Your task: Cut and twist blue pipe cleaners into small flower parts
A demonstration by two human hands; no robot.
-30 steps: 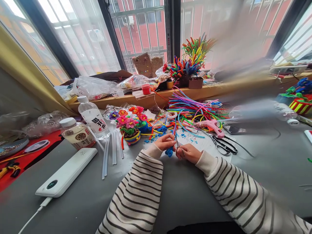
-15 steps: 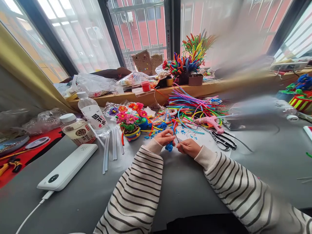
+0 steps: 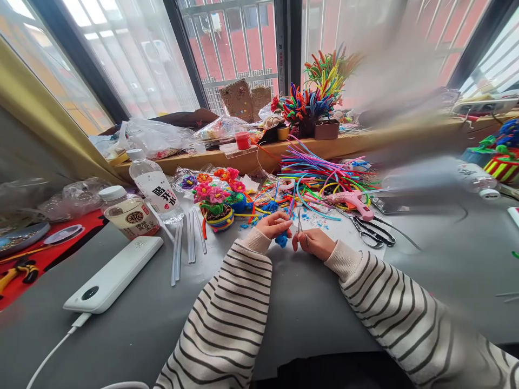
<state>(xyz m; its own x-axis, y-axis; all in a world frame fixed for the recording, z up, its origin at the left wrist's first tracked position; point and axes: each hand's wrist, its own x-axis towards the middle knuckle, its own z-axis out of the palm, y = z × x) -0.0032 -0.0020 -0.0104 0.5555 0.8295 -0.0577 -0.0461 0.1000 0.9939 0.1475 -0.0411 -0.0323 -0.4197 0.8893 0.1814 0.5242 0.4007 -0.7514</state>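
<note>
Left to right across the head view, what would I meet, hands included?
White power bank, pink-flowered pot, left hand with blue fuzzy piece, right hand holding small scissors, black-handled scissors, red-and-yellow striped pot.

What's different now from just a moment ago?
The small scissors in the right hand swung rightward, away from the left hand, and now point nearly straight up. The left hand keeps the blue fuzzy piece. The flowerpot and glue gun stayed put.
</note>
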